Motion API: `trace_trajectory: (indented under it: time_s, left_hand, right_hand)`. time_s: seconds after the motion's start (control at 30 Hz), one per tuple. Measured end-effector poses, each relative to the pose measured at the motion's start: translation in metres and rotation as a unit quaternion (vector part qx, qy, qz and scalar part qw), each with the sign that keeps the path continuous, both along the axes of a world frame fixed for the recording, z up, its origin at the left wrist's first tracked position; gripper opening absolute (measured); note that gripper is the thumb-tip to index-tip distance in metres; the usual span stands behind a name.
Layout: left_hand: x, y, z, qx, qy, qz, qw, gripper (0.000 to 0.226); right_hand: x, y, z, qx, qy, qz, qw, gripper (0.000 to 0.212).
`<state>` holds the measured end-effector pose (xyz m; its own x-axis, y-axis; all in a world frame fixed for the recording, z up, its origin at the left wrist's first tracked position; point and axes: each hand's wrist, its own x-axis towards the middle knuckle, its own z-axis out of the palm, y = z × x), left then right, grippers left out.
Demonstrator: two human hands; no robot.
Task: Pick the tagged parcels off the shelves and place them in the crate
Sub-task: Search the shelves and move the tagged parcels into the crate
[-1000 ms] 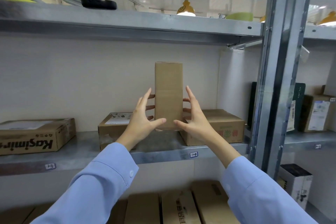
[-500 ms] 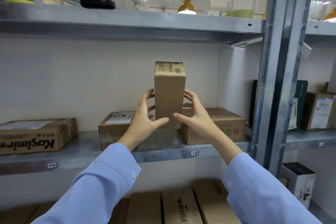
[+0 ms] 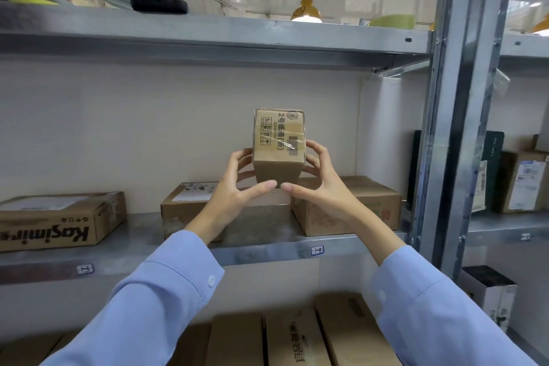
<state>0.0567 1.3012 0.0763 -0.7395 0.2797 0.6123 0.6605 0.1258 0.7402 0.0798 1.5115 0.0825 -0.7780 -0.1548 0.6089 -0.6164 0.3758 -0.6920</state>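
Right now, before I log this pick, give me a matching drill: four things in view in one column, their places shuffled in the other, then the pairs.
Things
1. taped box
2. Kasimir box
3. black device
4. yellow lamp

Places
A. on the top shelf, left part
B. hanging beyond the top shelf
C. gripped between left hand and right hand
D. lying on the middle shelf, far left

Pairs: 1-C, 2-D, 3-A, 4-B.
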Motion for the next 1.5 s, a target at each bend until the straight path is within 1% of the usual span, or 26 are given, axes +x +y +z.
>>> trace_trajectory:
  time_s: [0.1, 0.17, 0.2, 0.3, 0.37, 0.47, 0.73, 0.83, 1.0, 1.07, 1.13, 1.23, 1.33, 1.5]
  left_hand:
    - [-0.001, -0.001, 0.0, 0.016, -0.022, -0.008, 1.0, 0.093]
    - [-0.002, -0.001, -0.002, 0.026, -0.029, -0.013, 0.999, 0.097]
    - [-0.002, 0.0, -0.003, 0.034, -0.033, -0.02, 0.999, 0.097]
    - [-0.003, 0.0, -0.004, 0.037, -0.03, -0.026, 0.999, 0.098]
    - [-0.005, 0.0, -0.005, 0.023, -0.006, -0.014, 1.0, 0.096]
    - [-0.005, 0.0, -0.005, 0.017, 0.015, 0.008, 1.0, 0.093]
    - [-0.003, 0.001, -0.004, 0.022, 0.061, 0.036, 0.997, 0.081]
    - [-0.003, -0.001, -0.005, 0.021, 0.062, 0.03, 0.997, 0.082]
    - [-0.001, -0.01, -0.002, -0.015, 0.062, 0.008, 0.998, 0.08]
    - [-0.002, -0.016, -0.001, -0.025, 0.05, -0.008, 0.998, 0.08]
    - [-0.005, -0.021, 0.0, -0.027, 0.045, -0.013, 0.999, 0.075]
    - [-0.01, -0.024, 0.006, -0.034, 0.06, 0.004, 0.998, 0.07]
    - [-0.016, -0.027, 0.016, -0.04, 0.062, 0.015, 0.997, 0.077]
    - [-0.028, -0.037, 0.033, -0.047, 0.048, 0.056, 0.996, 0.104]
  right_hand:
    - [0.0, -0.001, 0.0, -0.028, -0.018, 0.017, 0.999, 0.073]
    - [0.003, -0.003, 0.001, -0.041, -0.014, 0.018, 0.999, 0.069]
    - [0.004, -0.005, 0.0, -0.044, -0.009, 0.015, 0.999, 0.072]
    - [0.004, -0.006, -0.002, -0.04, -0.002, 0.009, 0.999, 0.096]
    - [0.003, -0.006, -0.004, -0.019, 0.006, -0.002, 1.0, 0.102]
    - [0.001, -0.006, -0.005, 0.014, 0.035, -0.022, 0.999, 0.099]
    - [0.0, -0.008, -0.007, -0.004, 0.051, -0.017, 0.999, 0.099]
    - [0.001, -0.01, -0.008, -0.025, 0.056, -0.02, 0.998, 0.099]
    - [0.003, 0.0, -0.005, -0.051, 0.052, -0.023, 0.997, 0.092]
    - [0.005, 0.003, -0.006, -0.052, 0.048, -0.017, 0.997, 0.091]
    - [0.007, 0.005, -0.007, -0.048, 0.042, -0.012, 0.998, 0.09]
    - [0.01, 0.006, -0.009, -0.035, 0.035, -0.012, 0.999, 0.089]
    - [0.013, 0.006, -0.011, -0.022, 0.039, -0.009, 0.999, 0.087]
    - [0.019, 0.011, -0.012, -0.007, 0.033, 0.028, 0.999, 0.089]
